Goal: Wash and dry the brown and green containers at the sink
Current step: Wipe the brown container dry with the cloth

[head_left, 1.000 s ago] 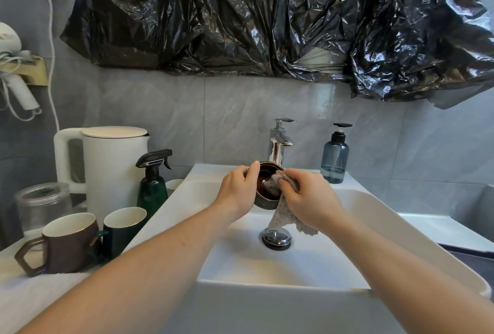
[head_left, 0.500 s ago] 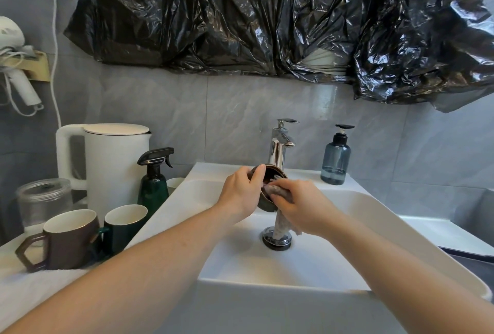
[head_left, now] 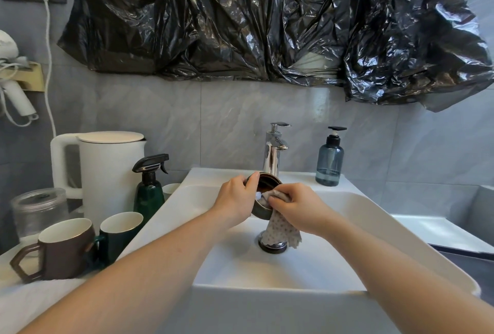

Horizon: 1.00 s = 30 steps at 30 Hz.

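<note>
Here my left hand [head_left: 235,200] grips the brown container [head_left: 263,200] over the sink [head_left: 347,216], its open mouth tilted rightward and towards me. My right hand [head_left: 299,206], just right, pinches a dotted cloth [head_left: 280,229] against its rim, below the faucet [head_left: 274,152].

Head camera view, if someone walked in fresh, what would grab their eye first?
Probably the crumpled black plastic sheet spread over the wall above the sink. Next, the two hands over the basin: the left hand grips a brown container tilted on its side while the right hand presses a dotted cloth into it. On the counter to the left stand a brown mug and a green mug.
</note>
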Motion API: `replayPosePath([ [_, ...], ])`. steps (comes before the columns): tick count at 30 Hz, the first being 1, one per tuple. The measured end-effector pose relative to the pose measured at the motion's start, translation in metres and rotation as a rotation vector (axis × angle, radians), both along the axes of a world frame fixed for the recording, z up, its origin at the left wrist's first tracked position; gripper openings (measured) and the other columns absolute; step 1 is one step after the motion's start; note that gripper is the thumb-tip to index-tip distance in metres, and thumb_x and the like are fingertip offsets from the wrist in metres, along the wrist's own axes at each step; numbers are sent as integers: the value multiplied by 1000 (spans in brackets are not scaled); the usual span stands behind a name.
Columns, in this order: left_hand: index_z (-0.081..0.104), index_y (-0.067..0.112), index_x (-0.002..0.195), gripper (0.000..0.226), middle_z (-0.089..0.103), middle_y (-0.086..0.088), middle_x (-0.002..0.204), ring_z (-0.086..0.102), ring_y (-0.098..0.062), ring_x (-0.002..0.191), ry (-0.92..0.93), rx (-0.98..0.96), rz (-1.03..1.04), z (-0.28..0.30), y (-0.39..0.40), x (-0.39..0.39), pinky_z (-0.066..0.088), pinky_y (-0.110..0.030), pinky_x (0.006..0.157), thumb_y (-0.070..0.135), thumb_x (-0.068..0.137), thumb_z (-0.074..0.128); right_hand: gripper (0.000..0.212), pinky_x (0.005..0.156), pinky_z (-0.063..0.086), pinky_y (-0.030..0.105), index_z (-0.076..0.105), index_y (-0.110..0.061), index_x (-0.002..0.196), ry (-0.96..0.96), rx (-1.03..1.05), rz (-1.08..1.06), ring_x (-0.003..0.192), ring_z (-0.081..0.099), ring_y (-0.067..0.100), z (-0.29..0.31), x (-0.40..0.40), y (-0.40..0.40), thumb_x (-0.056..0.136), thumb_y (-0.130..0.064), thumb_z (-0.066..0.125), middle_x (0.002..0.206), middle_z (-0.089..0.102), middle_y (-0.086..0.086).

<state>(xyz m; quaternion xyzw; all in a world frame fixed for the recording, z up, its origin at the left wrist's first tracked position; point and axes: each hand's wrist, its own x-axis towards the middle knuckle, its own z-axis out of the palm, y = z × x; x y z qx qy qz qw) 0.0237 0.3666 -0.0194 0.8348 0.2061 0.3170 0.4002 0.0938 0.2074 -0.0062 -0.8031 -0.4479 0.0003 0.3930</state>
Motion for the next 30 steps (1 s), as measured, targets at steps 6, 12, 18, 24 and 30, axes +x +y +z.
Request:
replayPosePath([
  [6, 69, 18, 95, 48, 72, -4, 93, 71, -30, 89, -4, 21, 2, 1, 5, -2, 62, -50, 82, 59, 102, 44, 19, 62, 49, 19, 75, -23, 91, 125, 338, -96, 79, 68, 8, 3, 11, -2, 102, -31, 62, 84, 75, -3],
  [12, 61, 19, 111, 30, 71, -6, 107, 62, -32, 100, 77, 361, 23, 0, 4, -8, 53, -45, 87, 46, 104, 51, 14, 58, 44, 11, 70, -23, 94, -41, 570, -292, 76, 61, 2, 8, 17, -6, 103, -26, 60, 82, 70, -9],
  [18, 50, 23, 110, 10, 70, -7, 107, 61, -35, 97, 47, 557, 10, 3, -4, -11, 47, -41, 75, 26, 103, 57, 13, 64, 46, 5, 73, -30, 103, -84, 534, -191, 79, 64, -9, 7, 11, -5, 101, -21, 64, 88, 73, -15],
  [24, 48, 19, 106, 15, 70, -7, 104, 63, -38, 93, 17, 636, 60, 8, -6, -16, 41, -39, 68, 18, 96, 60, 29, 79, 40, 6, 74, -42, 123, -194, 360, -95, 101, 56, 9, 5, 7, -2, 96, -32, 71, 97, 67, -17],
  [30, 53, 19, 108, 15, 72, -7, 99, 62, -36, 88, -79, 543, 119, 9, -6, -18, 38, -37, 67, 15, 95, 59, 35, 97, 55, 33, 65, -48, 134, -179, 279, -82, 110, 66, 2, 2, 11, -3, 100, -45, 58, 113, 75, -21],
])
